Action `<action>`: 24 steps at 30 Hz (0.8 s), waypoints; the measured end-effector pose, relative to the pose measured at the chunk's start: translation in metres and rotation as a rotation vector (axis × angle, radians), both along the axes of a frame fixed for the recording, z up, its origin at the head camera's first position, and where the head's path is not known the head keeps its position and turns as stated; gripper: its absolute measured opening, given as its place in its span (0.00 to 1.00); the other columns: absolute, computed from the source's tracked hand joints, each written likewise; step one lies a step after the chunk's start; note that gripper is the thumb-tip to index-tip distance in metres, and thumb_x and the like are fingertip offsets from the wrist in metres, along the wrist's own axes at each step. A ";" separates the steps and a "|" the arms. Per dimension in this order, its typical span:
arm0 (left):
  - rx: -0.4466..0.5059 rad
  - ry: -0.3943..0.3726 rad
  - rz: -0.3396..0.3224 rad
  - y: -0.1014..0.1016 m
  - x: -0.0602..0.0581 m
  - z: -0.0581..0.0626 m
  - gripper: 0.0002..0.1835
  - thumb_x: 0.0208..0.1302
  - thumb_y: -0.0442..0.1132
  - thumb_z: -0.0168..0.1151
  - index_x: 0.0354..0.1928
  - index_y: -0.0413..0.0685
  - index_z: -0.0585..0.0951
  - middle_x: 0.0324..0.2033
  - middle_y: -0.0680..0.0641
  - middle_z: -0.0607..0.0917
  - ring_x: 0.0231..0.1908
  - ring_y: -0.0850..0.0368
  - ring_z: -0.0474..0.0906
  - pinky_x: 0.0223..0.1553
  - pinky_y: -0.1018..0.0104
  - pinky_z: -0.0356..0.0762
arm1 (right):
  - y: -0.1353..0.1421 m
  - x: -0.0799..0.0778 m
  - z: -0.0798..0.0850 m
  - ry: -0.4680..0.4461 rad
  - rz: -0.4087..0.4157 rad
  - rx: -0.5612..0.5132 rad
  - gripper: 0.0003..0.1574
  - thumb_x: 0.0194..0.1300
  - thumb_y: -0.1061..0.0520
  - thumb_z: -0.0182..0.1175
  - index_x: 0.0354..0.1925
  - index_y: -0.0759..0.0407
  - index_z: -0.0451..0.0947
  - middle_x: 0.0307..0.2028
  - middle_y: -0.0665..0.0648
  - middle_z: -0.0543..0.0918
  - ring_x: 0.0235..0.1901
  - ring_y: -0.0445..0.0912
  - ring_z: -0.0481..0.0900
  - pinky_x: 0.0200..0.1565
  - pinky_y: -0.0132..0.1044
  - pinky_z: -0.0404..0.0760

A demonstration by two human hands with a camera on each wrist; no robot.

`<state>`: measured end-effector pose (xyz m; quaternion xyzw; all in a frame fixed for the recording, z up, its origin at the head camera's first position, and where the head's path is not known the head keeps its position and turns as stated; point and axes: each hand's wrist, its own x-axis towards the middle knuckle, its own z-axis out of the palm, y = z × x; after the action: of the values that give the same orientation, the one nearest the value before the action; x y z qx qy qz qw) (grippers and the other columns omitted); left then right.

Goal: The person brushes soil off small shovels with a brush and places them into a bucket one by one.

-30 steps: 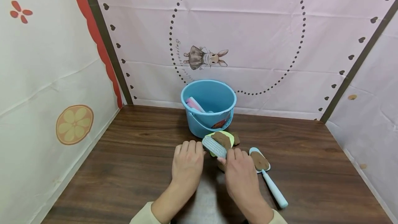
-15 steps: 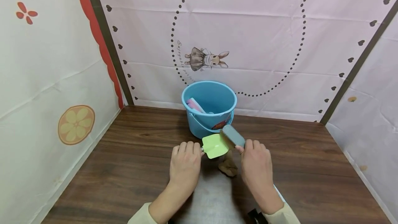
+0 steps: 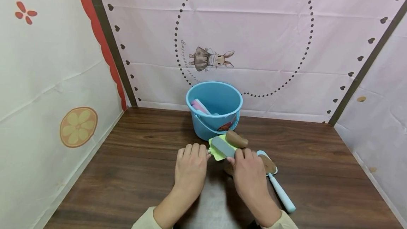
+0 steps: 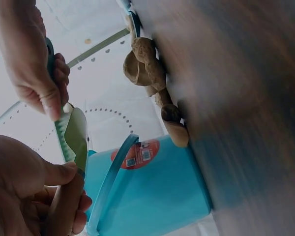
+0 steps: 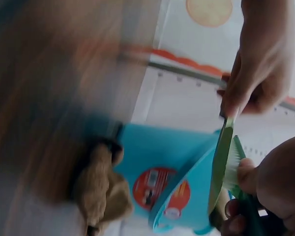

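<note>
From the left, we see the left hand (image 3: 190, 167) with its fingers curled round the handle of a small green shovel (image 3: 217, 155), whose blade reaches right, above the counter (image 3: 149, 172) and in front of the bucket. The blue bucket (image 3: 203, 124) stands just behind, its carrying handle hanging down the near side past a red sticker (image 4: 142, 152); inside we make out a pink and white piece (image 3: 199, 106) leaning against the wall.

Over the shovel blade lies a brush (image 3: 223, 146), its flat back hiding much of the green; its bristles face the blade, but we cannot tell whether they touch it. The right hand (image 3: 249, 172) has its fingers closed round the brush's handle. A brown lump (image 3: 236, 139) shows beside the blade's far right corner; we cannot tell whether they touch. Nearer, more lumps (image 4: 147, 56) lie in a clump on the counter, and from above the right hand covers part of them. Just right of that hand, a pale blue trowel (image 3: 282, 194) lies with another brown lump (image 3: 268, 164) in its scoop and its handle towards us.

The counter is dark, streaked wood. Printed cloth closes it in: an orange slice (image 3: 78, 127) and a red scalloped border (image 3: 98, 34) on the left, a sideways rabbit (image 3: 210, 59) and dotted lines on the pinkish back panel (image 3: 270, 45), and a paler panel (image 3: 381, 116) at the right.
</note>
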<state>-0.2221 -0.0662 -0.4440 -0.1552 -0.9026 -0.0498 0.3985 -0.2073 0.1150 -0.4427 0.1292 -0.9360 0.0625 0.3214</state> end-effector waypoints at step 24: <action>-0.001 0.015 0.003 0.001 0.002 0.003 0.17 0.58 0.48 0.72 0.32 0.43 0.78 0.27 0.45 0.76 0.30 0.48 0.72 0.33 0.58 0.68 | 0.017 -0.010 0.002 0.102 -0.060 -0.086 0.25 0.64 0.44 0.61 0.30 0.65 0.69 0.22 0.61 0.67 0.21 0.58 0.68 0.23 0.50 0.70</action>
<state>-0.2202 -0.0653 -0.4410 -0.1545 -0.8999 -0.0478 0.4051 -0.2172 0.1318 -0.4405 0.0904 -0.9183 0.0863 0.3756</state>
